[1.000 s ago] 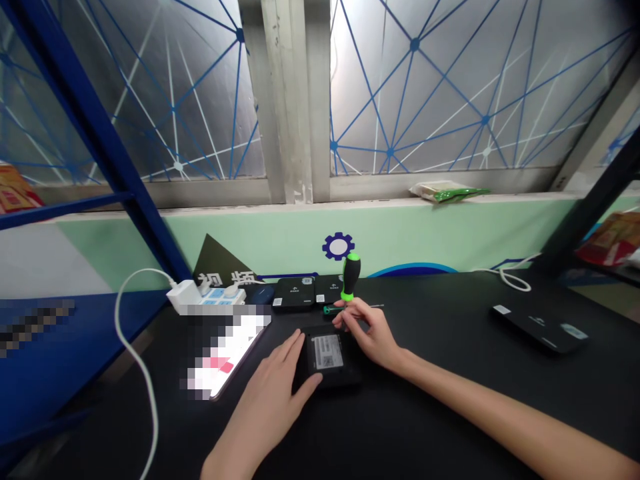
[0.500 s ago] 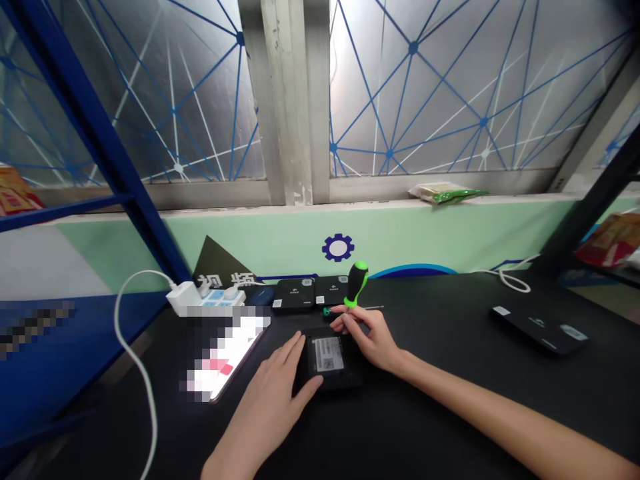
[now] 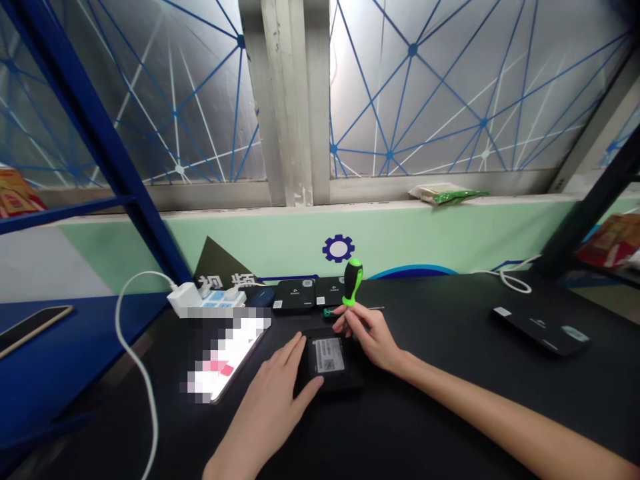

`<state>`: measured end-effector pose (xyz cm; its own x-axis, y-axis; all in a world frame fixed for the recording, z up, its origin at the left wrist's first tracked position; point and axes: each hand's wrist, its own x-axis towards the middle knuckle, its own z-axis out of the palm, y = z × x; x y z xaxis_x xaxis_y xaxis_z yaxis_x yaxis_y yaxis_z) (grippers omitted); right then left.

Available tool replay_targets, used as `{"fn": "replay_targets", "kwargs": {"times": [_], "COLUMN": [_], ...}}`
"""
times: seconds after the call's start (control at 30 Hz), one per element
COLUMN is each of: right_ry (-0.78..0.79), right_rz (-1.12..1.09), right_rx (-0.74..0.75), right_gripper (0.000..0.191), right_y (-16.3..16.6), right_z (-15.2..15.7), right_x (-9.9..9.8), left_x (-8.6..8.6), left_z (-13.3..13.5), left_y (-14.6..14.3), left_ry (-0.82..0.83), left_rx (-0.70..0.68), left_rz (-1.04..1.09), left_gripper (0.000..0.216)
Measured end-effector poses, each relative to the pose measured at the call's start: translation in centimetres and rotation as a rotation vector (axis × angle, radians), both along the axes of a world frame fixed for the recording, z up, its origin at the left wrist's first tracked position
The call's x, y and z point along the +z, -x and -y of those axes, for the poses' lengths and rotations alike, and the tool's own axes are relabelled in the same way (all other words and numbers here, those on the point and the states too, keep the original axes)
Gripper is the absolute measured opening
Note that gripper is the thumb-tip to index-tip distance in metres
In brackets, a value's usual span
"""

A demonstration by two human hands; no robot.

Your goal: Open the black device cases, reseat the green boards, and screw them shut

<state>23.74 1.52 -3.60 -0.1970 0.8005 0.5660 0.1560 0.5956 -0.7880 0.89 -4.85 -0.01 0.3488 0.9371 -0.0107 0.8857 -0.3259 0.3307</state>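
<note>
Plainly, the black box [image 3: 345, 381] lay flat on the dark tabletop [image 3: 440, 433] between the two hands, its printed label [image 3: 329, 354] uppermost. The left hand [image 3: 277, 377] was spread, thumb well apart from the fingers, and rested against the box's left side as if to brace it. The right hand [image 3: 369, 335] pinched the black-and-green screwdriver [image 3: 353, 283] low, just under its handle, which stood nearly upright over the far right part of the box (the tip was hidden by the fingers, so whether it sat in a screw could not be told).

A slip looked like the likeliest trouble: with nothing bearing down on top of the handle, the tip could have ridden up and scratched the casing. A lean of the shaft might have chewed a screw head. Had the left hand's bracing slackened, the box could have swivelled under a twist. The green-handled screwdriver [image 3: 327, 312] lay just behind the right hand, where a knuckle might have knocked it.
</note>
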Motion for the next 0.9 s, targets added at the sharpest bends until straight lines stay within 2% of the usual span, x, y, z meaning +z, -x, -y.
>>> {"fn": "replay_targets", "kwargs": {"times": [0.13, 0.4, 0.67, 0.9], "right_ry": [-0.010, -0.021, -0.061, -0.026], "right_rz": [-0.003, 0.002, 0.029, 0.009], "right_rx": [0.005, -0.087, -0.025, -0.110], "right_gripper": [0.030, 0.020, 0.023, 0.020], "right_y": [0.0, 0.2, -0.1, 0.1], "right_z": [0.1, 0.1, 0.3, 0.0], "right_x": [0.1, 0.3, 0.0, 0.1], "left_x": [0.1, 0.9, 0.0, -0.2], "left_z": [0.1, 0.4, 0.0, -0.1], "left_y": [0.0, -0.3, -0.1, 0.0], "left_ry": [-0.001, 0.019, 0.021, 0.023], "left_rx": [-0.002, 0.003, 0.004, 0.010], "left_rz": [-0.004, -0.025, -0.027, -0.024], "left_gripper": [0.068, 0.069, 0.070, 0.070]}}
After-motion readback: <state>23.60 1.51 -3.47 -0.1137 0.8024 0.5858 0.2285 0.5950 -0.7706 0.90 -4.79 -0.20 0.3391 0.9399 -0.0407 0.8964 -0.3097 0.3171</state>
